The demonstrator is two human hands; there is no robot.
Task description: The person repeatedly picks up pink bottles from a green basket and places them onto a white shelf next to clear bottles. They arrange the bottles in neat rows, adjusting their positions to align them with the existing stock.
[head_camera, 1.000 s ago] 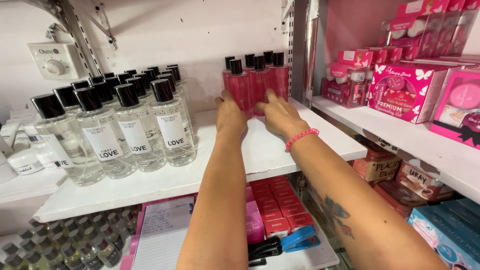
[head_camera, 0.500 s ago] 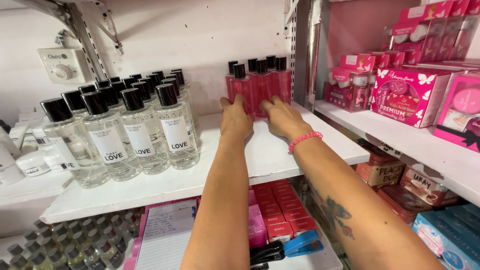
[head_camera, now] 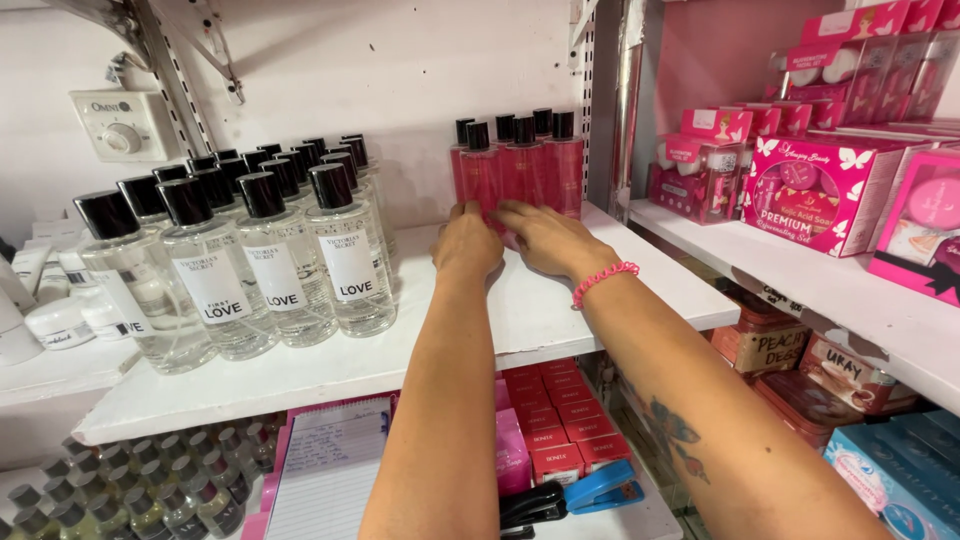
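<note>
Both hands [head_camera: 467,240] [head_camera: 540,237] now curl against red bottles [head_camera: 515,170]

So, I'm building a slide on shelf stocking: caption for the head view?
Both hands, left hand and right hand, press against the red bottles on a white shelf.

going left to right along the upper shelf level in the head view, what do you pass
White dial switch on the wall → clear bottles with black caps → left hand → right hand, both at the pink bottles → shelf upright → pink boxes
</note>
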